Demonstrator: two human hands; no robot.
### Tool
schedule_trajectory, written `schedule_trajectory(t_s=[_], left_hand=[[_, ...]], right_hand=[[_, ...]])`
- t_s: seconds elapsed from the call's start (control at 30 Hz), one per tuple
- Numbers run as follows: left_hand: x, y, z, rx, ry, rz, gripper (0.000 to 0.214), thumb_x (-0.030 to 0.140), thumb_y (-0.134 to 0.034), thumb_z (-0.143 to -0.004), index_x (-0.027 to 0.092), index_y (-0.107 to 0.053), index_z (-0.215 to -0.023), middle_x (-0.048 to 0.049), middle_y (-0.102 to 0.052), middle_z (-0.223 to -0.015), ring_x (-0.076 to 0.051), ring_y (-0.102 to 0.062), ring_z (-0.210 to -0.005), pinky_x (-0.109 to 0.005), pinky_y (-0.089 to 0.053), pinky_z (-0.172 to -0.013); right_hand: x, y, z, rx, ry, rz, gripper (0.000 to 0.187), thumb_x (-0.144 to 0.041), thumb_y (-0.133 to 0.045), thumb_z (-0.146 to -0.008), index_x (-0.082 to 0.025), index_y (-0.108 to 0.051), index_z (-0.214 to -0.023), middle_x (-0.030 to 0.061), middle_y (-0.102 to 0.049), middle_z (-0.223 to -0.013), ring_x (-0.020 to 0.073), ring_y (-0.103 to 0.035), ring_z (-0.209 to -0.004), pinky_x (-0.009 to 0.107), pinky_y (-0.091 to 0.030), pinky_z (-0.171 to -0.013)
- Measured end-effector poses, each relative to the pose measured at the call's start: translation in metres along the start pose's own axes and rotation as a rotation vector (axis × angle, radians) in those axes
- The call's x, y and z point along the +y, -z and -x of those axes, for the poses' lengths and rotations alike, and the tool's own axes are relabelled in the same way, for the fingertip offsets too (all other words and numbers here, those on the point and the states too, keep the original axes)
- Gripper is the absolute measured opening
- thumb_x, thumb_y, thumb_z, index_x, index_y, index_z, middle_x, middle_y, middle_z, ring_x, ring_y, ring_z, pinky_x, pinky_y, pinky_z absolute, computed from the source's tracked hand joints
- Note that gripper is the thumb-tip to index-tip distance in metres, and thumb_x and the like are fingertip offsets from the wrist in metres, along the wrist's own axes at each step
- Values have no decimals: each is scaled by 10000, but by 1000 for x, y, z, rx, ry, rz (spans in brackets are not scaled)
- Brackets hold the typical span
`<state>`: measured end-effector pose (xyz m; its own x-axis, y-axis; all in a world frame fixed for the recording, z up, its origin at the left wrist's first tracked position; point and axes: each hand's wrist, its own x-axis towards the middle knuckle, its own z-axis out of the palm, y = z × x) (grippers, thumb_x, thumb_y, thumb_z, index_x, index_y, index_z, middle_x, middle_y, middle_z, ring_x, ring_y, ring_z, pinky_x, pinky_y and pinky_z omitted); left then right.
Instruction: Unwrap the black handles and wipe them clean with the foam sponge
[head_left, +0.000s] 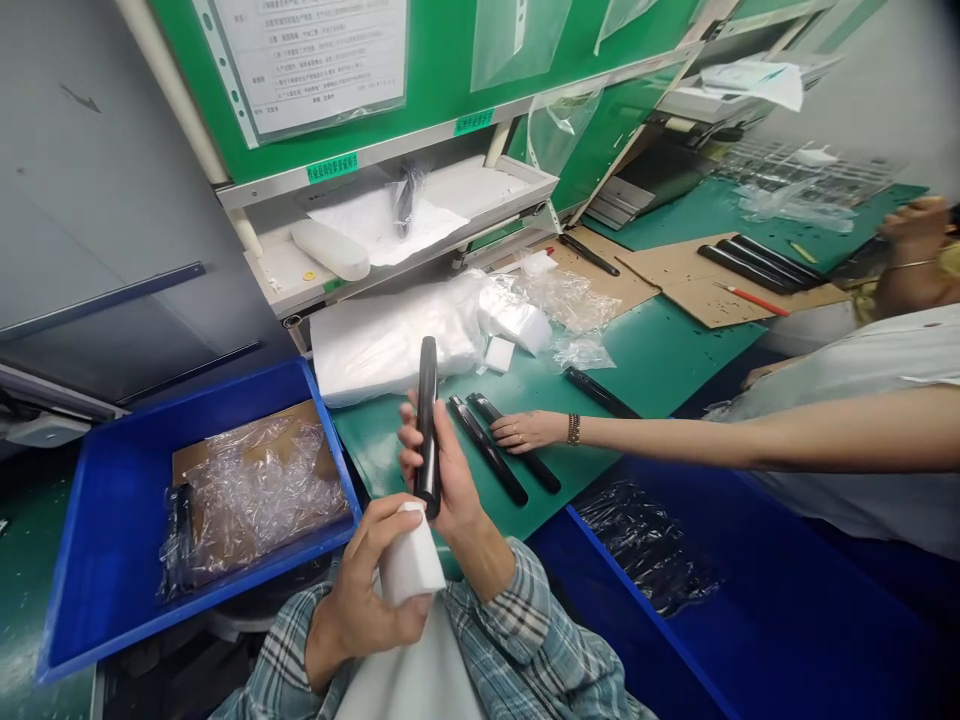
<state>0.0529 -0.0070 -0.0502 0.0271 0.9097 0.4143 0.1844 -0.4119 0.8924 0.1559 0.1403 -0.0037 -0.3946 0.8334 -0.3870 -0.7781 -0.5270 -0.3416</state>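
Your left hand (366, 600) is closed around a white sponge block (411, 556), its fingers curled about the block's side. Your right hand (444, 462) is closed around a glossy black bar (427, 420), gripping it near the middle of its length. The bar's long axis stands nearly upright in view, leaning only slightly, with its upper end pointing away from you. Its lower end sits just beside the top of the sponge block; you cannot tell whether the two touch. The right hand is the nearer to the bar, as the sponge block keeps the left hand just below it.

To your left, a blue tray (101, 560) holds bubble wrap (255, 495) over a brown card. To your right, a second blue tray (637, 640) holds dark plastic wrap (645, 545). Ahead, on a green work mat (667, 360), two black bars (491, 450) lie side by side, with a co-worker's hand (529, 430) resting just beside them. Farther off lies a pile of white plastic bags (394, 340).
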Motion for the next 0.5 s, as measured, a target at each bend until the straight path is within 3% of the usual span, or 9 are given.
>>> schedule_trajectory(t_s=[0.1,0.23,0.4,0.5], left_hand=[[-2,4,2,59,26,-44,623,477,-691,-1067,302,-468,-1621,-198,-637,-1492,-363,-683,-1363,-493,-605,-1090],[3,12,7,154,78,-245,720,343,-807,-1002,292,-447,-1625,-186,-660,-1537,-354,-687,-1404,-496,-585,-1159],[16,13,-10,51,-163,-553,646,261,-767,-1017,273,-532,-1618,-183,-666,-1508,-321,-718,-1343,-428,-625,-1108],[19,7,-17,75,-192,-705,463,250,-683,-1064,229,-634,-1524,-185,-635,-1455,-288,-718,-1272,-383,-661,-1003]], right_hand=[[3,1,9,-35,-27,-69,380,-428,-906,-936,-235,-708,-1197,-91,-567,-797,21,-383,-442,79,-367,-308],[-3,-3,9,-5,22,-131,259,-412,-807,-1021,-219,-703,-1160,-88,-503,-761,32,-377,-447,84,-355,-300],[-1,-6,11,27,32,-135,292,-425,-830,-1007,-215,-702,-1165,-94,-483,-756,28,-360,-450,83,-368,-315],[2,-6,15,21,84,-75,417,-459,-939,-898,-232,-706,-1158,-106,-486,-757,23,-336,-455,83,-379,-326]])
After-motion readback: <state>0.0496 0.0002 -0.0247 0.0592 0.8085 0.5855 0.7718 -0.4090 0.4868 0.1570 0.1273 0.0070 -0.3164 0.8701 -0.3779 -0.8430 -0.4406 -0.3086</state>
